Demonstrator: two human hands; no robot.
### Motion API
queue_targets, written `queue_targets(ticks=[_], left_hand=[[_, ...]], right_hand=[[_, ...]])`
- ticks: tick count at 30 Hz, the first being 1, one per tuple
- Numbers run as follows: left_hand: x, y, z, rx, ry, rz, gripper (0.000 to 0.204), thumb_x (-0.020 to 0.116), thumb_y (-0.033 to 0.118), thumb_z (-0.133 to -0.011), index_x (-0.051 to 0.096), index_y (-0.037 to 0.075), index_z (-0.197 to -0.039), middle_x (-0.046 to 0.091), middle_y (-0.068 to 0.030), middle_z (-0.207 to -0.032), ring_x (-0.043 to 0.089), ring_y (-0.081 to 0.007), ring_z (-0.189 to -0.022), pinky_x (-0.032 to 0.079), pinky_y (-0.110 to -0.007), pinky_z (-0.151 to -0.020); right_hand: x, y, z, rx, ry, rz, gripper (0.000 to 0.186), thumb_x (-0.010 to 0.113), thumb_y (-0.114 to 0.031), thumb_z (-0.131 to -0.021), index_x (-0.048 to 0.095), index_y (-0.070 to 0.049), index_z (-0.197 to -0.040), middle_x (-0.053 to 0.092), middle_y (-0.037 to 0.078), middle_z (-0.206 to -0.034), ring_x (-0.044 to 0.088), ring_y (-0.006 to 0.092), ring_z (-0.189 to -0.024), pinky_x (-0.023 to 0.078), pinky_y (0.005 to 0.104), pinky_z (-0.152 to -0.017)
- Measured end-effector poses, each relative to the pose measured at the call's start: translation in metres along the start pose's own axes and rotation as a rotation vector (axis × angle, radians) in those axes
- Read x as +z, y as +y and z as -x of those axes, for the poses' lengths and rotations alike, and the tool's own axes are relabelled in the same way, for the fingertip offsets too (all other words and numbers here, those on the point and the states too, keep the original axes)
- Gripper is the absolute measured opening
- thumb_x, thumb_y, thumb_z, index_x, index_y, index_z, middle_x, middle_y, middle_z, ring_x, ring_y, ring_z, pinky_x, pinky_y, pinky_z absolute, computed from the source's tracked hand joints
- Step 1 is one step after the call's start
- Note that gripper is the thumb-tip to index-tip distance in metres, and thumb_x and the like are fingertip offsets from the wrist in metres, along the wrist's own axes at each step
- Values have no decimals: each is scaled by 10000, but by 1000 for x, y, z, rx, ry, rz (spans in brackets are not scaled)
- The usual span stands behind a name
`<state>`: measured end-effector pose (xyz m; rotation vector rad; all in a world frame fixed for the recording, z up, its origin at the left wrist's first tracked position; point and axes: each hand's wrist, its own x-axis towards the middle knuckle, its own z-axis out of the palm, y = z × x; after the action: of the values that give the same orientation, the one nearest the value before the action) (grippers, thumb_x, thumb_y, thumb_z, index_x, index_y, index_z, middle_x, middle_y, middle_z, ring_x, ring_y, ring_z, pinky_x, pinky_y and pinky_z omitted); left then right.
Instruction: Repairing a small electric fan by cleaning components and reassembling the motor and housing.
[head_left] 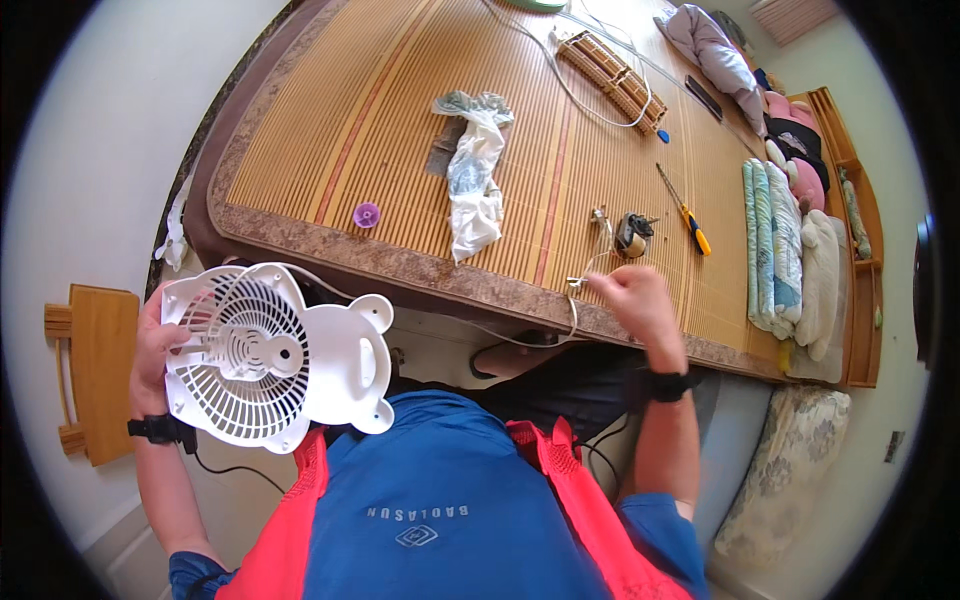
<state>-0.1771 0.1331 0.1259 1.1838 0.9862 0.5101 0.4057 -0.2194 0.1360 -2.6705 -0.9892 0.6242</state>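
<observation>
My left hand [155,355] grips a small white plastic fan housing [270,355] with a round grille, held off the bed's edge at lower left. My right hand [635,300] is closed on a thin white wire [573,305] at the near edge of the bamboo mat [400,120]. Just beyond that hand lie a small dark motor [632,235] and a yellow-handled screwdriver [685,213]. A crumpled pale cloth [475,180] and a small purple round part [366,214] rest on the mat further left.
A wooden stool [95,370] stands at far left. Folded blankets [785,250] and pillows line the right side beside a wooden shelf [860,220]. A rolled bamboo piece [612,80] and white cable lie at the mat's far end. A black cord [240,470] hangs below the fan.
</observation>
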Motion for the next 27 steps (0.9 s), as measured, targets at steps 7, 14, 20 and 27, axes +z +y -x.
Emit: queue_targets(ticks=[7, 14, 20, 27], left_hand=[[4, -4, 14, 2, 54, 41, 726, 583, 29, -717, 636, -30, -1439, 785, -183, -1304, 812, -300, -1123, 674, -420, -1021], [10, -2, 25, 44, 162, 80, 738, 582, 51, -746, 633, -47, -1476, 792, -209, -1328, 823, -310, -1126, 693, -422, -1004], [1, 3, 24, 139, 152, 104, 758, 589, 93, -791, 624, -33, -1537, 778, -211, -1382, 805, -326, -1171, 675, -463, -1060], [8, 23, 21, 295, 110, 162, 661, 567, 117, -906, 594, -18, -1552, 778, -246, -1376, 797, -353, -1213, 678, -480, -1060]], right_hand=[[57, 14, 8, -78, -37, -50, 400, 877, -405, -934, 855, -7, -899, 748, 255, -794, 781, 434, -770, 618, 519, -734], [50, -7, -9, 130, -88, -880, 241, 779, -156, -993, 789, 11, -820, 740, 84, -701, 685, 186, -552, 546, 343, -549], [80, -19, -26, 92, -36, -1294, 210, 796, -167, -1066, 751, -12, -931, 701, 17, -769, 619, 93, -549, 496, 284, -514], [58, 67, -31, -205, 537, -516, 142, 814, -131, -1008, 839, -7, -1071, 799, 75, -878, 767, 184, -812, 612, 369, -756]])
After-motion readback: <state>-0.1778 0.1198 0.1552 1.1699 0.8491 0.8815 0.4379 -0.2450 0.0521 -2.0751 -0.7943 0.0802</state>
